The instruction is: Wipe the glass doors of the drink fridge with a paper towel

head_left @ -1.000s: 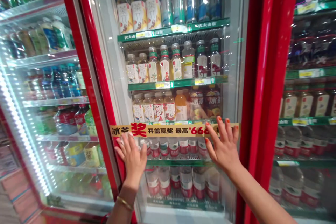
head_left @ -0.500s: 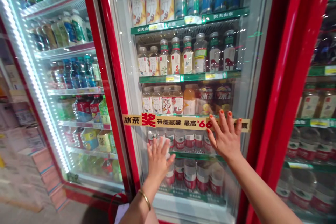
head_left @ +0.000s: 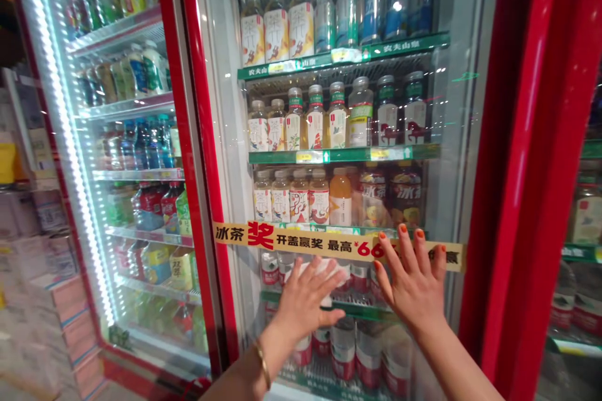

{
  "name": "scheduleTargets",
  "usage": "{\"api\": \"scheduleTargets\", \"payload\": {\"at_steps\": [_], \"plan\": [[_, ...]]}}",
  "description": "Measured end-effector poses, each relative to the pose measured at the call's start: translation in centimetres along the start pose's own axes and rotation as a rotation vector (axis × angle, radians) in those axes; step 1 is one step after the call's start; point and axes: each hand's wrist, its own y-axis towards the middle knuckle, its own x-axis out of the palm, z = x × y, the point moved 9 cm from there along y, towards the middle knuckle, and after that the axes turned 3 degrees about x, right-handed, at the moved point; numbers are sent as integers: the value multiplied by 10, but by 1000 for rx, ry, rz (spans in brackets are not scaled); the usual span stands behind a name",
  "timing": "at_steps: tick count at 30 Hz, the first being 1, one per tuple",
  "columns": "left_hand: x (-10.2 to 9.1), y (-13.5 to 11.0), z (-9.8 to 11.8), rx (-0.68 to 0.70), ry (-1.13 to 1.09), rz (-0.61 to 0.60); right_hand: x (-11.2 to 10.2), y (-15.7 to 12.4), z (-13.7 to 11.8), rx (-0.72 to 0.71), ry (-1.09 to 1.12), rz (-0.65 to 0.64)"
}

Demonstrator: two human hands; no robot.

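Note:
My left hand presses a crumpled white cloth or tissue flat against the glass door of a red-framed drinks fridge. Its fingers are spread and point right, just below a yellow printed banner strip stuck across the glass. My right hand lies open and flat on the glass, its orange-painted fingertips touching the banner. A gold bangle circles my left wrist. Behind the glass stand rows of bottled tea, juice and water on green-edged shelves.
A lit fridge door full of bottled drinks stands to the left, and another fridge shows at the right edge behind a thick red frame. Stacked cartons line the far left.
My left hand has slid rightward and upward across the glass towards my right hand, with the white cloth now showing under it. My right hand stays on the glass, and the view has shifted slightly.

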Motion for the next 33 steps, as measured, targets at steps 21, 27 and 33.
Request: {"api": "scheduleTargets", "payload": {"at_steps": [21, 27, 33], "plan": [[-8, 2, -77, -237, 45, -8, -1, 2, 1, 43, 39, 36], [-38, 127, -178, -603, -82, 124, -3, 3, 1, 60, 46, 49], [-19, 146, -20, 49, -27, 43, -2, 1, 1, 41, 39, 54]]}}
